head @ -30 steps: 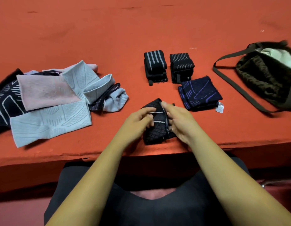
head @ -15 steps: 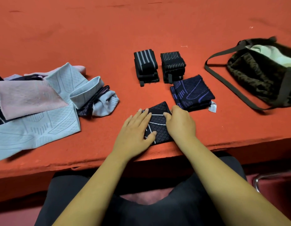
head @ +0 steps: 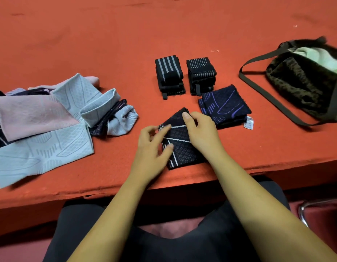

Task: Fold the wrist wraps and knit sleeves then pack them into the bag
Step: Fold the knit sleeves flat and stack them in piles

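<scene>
The black knit sleeve (head: 180, 142), crossed by thin white lines, lies folded on the red bench (head: 107, 44) just inside its front edge, turned at a slant so that one corner points away from the person. The right hand (head: 201, 133) grips its far right side, thumb flat on top near that corner and fingers curled over the edge. The left hand (head: 152, 146) has its forefinger and thumb on the sleeve's left edge, but it is blurred and I cannot tell whether it pinches the cloth or only touches it. Just beyond on the right lies a folded navy sleeve (head: 224, 104) with purple lines, a white tag (head: 248, 123) at its near corner, and behind it stand two folded wrist wraps (head: 169, 74) side by side, apart from each other. Far right sits the dark patterned bag (head: 296, 87), its mouth open on something pale inside (head: 318, 57) that cannot be made out. Its strap (head: 258, 86) loops out over the bench, and the frame cuts off its right side. To the left a loose pile of sleeves (head: 41, 148), pale blue, pink and dark, overlaps so that the lower ones are mostly hidden, and the frame cuts it at the left. Strips of red surface separate the pile, the hands and the bag, and a wide stretch runs behind the wraps.
</scene>
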Available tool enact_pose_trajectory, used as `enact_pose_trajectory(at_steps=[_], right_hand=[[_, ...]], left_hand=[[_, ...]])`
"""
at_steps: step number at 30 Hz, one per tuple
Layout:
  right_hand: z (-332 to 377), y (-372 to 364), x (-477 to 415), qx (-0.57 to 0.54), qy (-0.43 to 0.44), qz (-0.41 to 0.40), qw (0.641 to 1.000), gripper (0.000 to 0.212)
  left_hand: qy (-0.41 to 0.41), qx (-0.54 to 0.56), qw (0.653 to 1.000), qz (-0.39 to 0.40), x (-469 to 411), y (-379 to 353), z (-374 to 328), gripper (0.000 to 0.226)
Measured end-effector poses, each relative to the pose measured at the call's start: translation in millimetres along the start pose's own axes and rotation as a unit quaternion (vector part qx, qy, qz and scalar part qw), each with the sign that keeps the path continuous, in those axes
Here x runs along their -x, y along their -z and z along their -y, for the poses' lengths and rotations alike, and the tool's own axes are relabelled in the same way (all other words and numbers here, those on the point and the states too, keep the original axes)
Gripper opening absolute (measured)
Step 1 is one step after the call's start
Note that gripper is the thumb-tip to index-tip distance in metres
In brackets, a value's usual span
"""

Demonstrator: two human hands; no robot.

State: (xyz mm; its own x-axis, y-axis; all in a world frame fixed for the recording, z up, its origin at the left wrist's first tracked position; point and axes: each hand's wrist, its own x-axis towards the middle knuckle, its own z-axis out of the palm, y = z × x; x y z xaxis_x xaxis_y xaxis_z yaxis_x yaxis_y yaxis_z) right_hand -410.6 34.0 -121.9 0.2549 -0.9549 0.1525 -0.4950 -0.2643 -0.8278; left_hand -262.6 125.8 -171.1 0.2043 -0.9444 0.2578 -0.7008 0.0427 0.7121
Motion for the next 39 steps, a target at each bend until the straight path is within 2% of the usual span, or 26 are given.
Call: enact_pose_trajectory(at_steps=[2, 4, 5, 7, 9, 11, 15, 19, 20, 24, 27, 30, 35, 39], right_hand=[[4.2, 7.7, 1.7, -0.076, 0.027, 0.011, 0.997, 0.045], [4.5, 15.7, -1.3, -0.124, 0.029, 0.006, 0.992, 0.047], [3.7, 20.5, -4.0, -0.124, 0.029, -0.005, 0.992, 0.048], [-1.7, 31.4, -12.9, -0.065, 0.03, -0.032, 0.997, 0.05], [-7.9, 44.7, -26.4, 0.016, 0.014, -0.051, 0.998, 0.053], [-14.8, 59.7, -44.0, 0.049, -0.001, -0.068, 0.996, 0.053], [-24.1, 94.1, -82.1, 0.041, -0.031, -0.118, 0.992, 0.024], [-41.1, 119.5, -112.7, 0.067, -0.059, -0.098, 0.991, 0.014], [-47.1, 121.0, -116.8, 0.087, -0.055, -0.097, 0.99, 0.012], [-77.5, 108.8, -112.6, 0.161, -0.059, -0.079, 0.982, 0.009], [-90.4, 100.8, -102.8, 0.166, -0.071, -0.071, 0.981, 0.01], [-81.9, 104.6, -104.8, 0.194, -0.055, -0.087, 0.976, 0.016], [-27.6, 87.6, -111.2, 0.169, 0.009, -0.089, 0.982, 0.019], [21.2, 40.9, -105.1, 0.199, 0.047, -0.08, 0.976, 0.021]], left_hand=[[0.075, 0.182, 0.979, -0.043, -7.1, 4.2, -4.9, 0.049], [0.109, 0.358, 0.927, -0.015, -15.1, 6.4, -14.9, 0.04], [0.112, 0.407, 0.907, 0.0, -18.7, 5.9, -20.9, 0.039], [0.114, 0.437, 0.892, -0.004, -28.8, 0.7, -34.5, 0.032], [0.129, 0.425, 0.895, -0.024, -43.4, -7.2, -46.5, 0.021], [0.128, 0.394, 0.91, -0.022, -61.9, -15.6, -60.1, 0.017], [0.126, 0.344, 0.93, -0.01, -106.4, -33.9, -86.2, 0.011], [0.124, 0.231, 0.964, -0.044, -148.6, -61.2, -90.7, 0.01], [0.123, 0.199, 0.972, -0.033, -154.2, -68.1, -90.1, 0.012], [0.112, 0.078, 0.984, 0.114, -150.9, -94.0, -82.6, 0.05], [0.101, 0.037, 0.988, 0.113, -141.1, -99.2, -75.4, 0.055], [0.09, 0.051, 0.988, 0.113, -139.0, -83.2, -75.0, 0.047], [0.073, 0.001, 0.997, 0.025, -137.9, -4.2, -52.4, 0.011], [0.101, -0.065, 0.992, -0.041, -108.9, 77.3, -10.8, 0.009]])
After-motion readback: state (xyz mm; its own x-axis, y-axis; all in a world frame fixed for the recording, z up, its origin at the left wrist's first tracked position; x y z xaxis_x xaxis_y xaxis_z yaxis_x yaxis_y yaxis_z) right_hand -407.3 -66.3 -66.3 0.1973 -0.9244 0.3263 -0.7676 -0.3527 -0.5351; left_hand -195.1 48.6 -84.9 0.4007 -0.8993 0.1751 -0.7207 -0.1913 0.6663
